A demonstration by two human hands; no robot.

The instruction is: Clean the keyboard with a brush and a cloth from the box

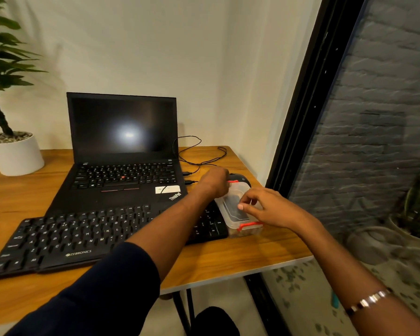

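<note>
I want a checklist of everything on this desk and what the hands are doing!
Surface: wooden table, bare at the front right corner.
Job's things: black keyboard in front of the laptop; clear box with red clips, lid on, at the keyboard's right end. Dark contents, unclear.
Clutter: open laptop, screen dark; mouse behind the box.
Hands: left hand at the box's far clip; right hand with fingers curled on the lid.
Cables: thin black cable looped beside the laptop.
Surroundings: potted plant at left; glass door at right.
</note>
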